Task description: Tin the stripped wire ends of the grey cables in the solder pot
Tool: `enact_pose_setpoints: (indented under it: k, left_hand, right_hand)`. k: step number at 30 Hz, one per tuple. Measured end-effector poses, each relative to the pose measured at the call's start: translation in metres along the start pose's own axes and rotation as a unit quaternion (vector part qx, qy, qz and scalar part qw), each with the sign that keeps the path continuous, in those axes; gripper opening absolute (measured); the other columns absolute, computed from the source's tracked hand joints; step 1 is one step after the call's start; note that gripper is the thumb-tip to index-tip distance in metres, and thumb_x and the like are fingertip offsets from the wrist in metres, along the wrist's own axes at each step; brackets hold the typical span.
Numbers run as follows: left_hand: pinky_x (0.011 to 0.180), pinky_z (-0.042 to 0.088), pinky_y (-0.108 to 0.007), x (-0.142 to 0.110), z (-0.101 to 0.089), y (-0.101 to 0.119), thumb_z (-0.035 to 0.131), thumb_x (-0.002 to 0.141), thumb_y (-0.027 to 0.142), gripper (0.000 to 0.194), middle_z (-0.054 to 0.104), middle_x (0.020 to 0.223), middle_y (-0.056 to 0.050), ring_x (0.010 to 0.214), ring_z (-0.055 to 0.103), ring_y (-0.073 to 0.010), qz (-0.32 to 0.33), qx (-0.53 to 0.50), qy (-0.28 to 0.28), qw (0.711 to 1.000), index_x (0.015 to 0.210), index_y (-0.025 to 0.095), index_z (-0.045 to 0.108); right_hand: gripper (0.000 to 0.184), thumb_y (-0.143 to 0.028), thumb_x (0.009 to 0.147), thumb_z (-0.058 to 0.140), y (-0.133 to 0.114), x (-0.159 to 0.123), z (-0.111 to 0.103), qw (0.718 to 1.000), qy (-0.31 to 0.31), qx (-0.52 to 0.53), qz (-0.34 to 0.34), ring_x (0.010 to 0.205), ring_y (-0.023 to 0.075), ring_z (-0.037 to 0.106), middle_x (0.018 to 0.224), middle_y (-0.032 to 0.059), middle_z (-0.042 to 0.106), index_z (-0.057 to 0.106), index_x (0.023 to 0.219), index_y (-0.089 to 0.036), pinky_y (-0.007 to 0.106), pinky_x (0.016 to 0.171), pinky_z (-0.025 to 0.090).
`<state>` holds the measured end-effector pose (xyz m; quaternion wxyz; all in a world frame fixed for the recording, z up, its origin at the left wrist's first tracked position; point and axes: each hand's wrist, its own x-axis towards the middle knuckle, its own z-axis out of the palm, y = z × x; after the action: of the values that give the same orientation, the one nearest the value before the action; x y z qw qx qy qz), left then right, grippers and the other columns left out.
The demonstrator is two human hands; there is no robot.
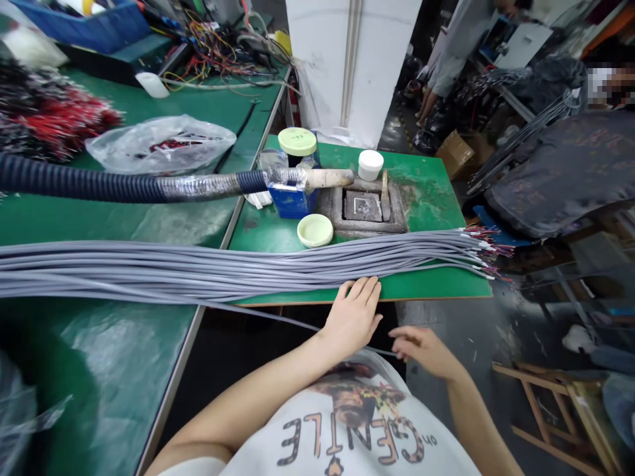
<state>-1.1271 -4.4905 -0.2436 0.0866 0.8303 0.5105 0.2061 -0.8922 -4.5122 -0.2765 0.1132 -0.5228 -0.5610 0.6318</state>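
Note:
A long bundle of grey cables (278,268) lies across the green tables, its stripped ends fanning into thin coloured wires (491,248) at the right. My left hand (352,314) rests flat at the near edge of the bundle, fingers stretched out and touching it. One single grey cable (278,316) leaves the bundle and runs below my left wrist toward my lap. Close to my body, my right hand (421,347) is closed, with that cable pinched at its fingertips. The cable's end beyond the fingers is hidden.
Behind the bundle are a sooty square solder pot (367,208) with a flat stick, a ribbed hose (198,187), a blue bin (292,200), a pale green lid (315,230) and a white tub (370,164). A wooden stool (550,410) stands right; co-workers are beyond.

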Motion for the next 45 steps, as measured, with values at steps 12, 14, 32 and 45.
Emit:
enact_pose_setpoints:
  k: [12,14,32,45]
  left_hand:
    - [0.073,0.044,-0.035,0.044,-0.006,-0.002,0.060,0.076,0.018,0.004,0.060,0.083,-0.007,0.084,0.058,-0.0239,0.009,0.001,-0.093,0.996,0.079,0.016,0.059]
    - [0.068,0.044,-0.030,0.046,-0.018,-0.005,0.062,0.076,0.021,0.005,0.060,0.080,-0.003,0.077,0.058,-0.0187,0.008,-0.102,-0.106,0.989,0.076,0.018,0.057]
    - [0.104,0.030,-0.054,0.209,0.041,0.024,0.060,0.077,0.045,0.086,0.026,0.150,-0.020,0.133,0.031,-0.0369,0.143,0.026,-0.171,0.974,0.147,0.020,0.016]
    - [0.092,0.046,-0.025,0.253,0.020,0.021,0.061,0.075,0.052,0.066,0.062,0.124,0.002,0.110,0.058,-0.0197,0.175,-0.165,-0.184,0.953,0.135,0.029,0.044]
  right_hand:
    - [0.030,-0.039,0.077,0.068,-0.032,0.046,0.020,0.971,-0.073,0.226,-0.038,0.057,0.0144,0.066,0.076,0.0094,0.070,0.066,0.081,-0.010,0.023,0.048,0.051]
    - [0.029,-0.038,0.078,0.068,-0.035,0.042,0.010,0.960,-0.055,0.268,-0.061,0.058,0.0153,0.067,0.078,0.0086,0.071,0.065,0.090,-0.012,0.024,0.049,0.052]
    - [0.025,-0.031,0.076,0.071,-0.045,0.050,-0.071,0.849,0.237,0.437,-0.177,0.070,0.0178,0.068,0.085,0.0028,0.070,0.060,0.095,-0.019,0.028,0.052,0.055]
    - [0.019,-0.032,0.076,0.070,-0.046,0.044,-0.087,0.805,0.304,0.419,-0.289,0.065,0.0147,0.064,0.082,0.0007,0.069,0.061,0.089,-0.023,0.026,0.052,0.051]
